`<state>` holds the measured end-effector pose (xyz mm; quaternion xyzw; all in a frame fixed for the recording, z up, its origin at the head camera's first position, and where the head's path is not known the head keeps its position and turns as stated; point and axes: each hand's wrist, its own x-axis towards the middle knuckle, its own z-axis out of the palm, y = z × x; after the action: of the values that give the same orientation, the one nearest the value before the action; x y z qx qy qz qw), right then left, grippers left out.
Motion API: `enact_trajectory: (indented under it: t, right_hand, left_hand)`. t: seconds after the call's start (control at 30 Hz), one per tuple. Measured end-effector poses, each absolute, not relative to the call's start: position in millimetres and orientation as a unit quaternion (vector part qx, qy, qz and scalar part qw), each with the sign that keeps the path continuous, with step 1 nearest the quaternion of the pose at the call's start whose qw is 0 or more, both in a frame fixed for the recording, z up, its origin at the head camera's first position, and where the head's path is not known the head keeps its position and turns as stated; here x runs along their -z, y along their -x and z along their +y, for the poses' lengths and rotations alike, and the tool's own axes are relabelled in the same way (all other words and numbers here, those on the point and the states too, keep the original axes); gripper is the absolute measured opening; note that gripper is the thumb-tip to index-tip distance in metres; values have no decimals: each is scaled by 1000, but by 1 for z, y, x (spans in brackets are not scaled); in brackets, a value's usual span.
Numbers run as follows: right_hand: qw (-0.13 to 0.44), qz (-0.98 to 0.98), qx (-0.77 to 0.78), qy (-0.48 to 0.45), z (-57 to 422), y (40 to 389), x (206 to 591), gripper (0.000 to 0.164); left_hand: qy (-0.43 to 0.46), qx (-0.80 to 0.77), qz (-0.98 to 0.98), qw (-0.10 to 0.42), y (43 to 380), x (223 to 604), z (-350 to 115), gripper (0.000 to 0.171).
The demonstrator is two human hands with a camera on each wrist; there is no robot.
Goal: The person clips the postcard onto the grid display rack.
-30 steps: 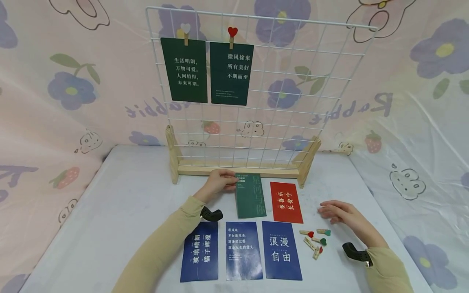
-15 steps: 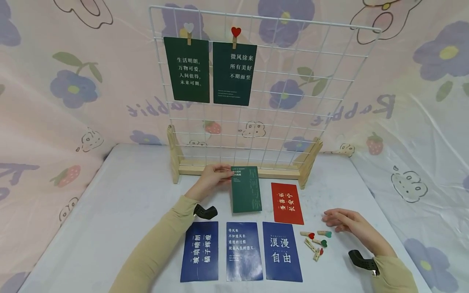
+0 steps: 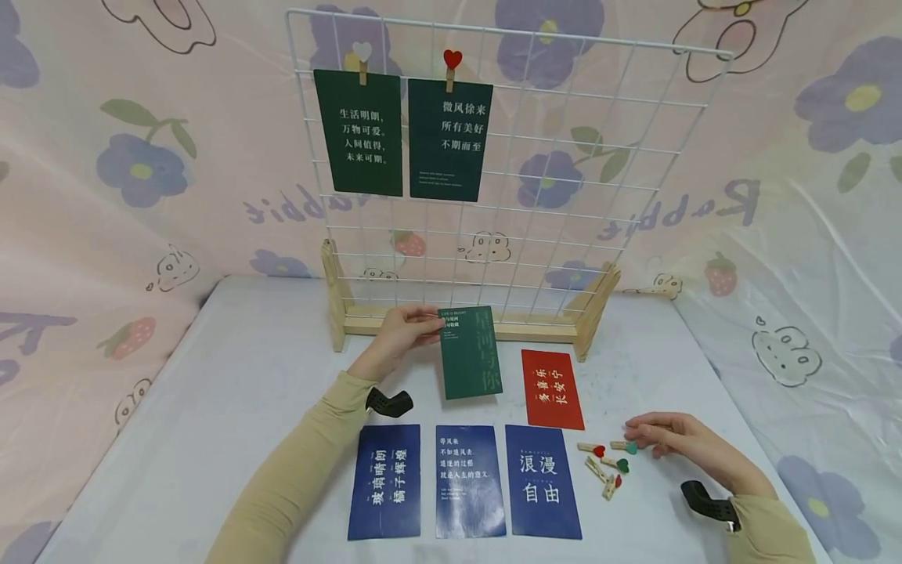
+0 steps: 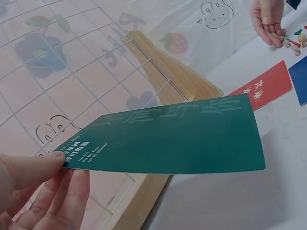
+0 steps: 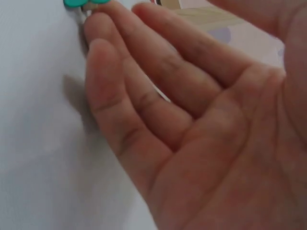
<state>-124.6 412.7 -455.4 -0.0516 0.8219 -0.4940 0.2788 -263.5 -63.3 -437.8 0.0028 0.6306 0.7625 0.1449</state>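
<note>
The green card [image 3: 470,356] is tilting above the tabletop [image 3: 232,407], in front of the grid [image 3: 507,32] that is standing toward the far edge. The left hand [image 3: 395,341] is pinching the card by its upper left part, the thumb pressing the printed face and the fingers bracing it from behind; such a grip is probably leaving most of the face uncovered, while the opposite end is getting no support. The right hand [image 3: 694,446] is hovering toward the tabletop's right edge, beside the loose pegs [image 3: 615,464]. Its fingers are lying close together, bending only slightly and holding nothing; whether a fingertip is touching the teal-hearted peg, I cannot tell. The two hung cards [image 3: 359,133] are hanging side by side, each with a peg clipping its top to a wire, and wooden feet [image 3: 334,298] are keeping the grid upright. The red card [image 3: 553,389] is lying to the right of the green one, and three blue cards [image 3: 470,482] are forming a row toward the near edge, spaced apart and facing up, presumably for easy reading and picking.
</note>
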Motion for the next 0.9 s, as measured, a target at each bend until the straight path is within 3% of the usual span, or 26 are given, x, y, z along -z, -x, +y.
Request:
enact_trajectory:
  t: [0.43,0.9]
  right_hand:
    - [284,807,509,97,415,126,465,45]
    - [219,831,488,152,409,125,468,34]
  left_hand:
    - [6,-770,622,143,262,435,-60,29]
    - [3,-772,619,146,258,434,-62,30]
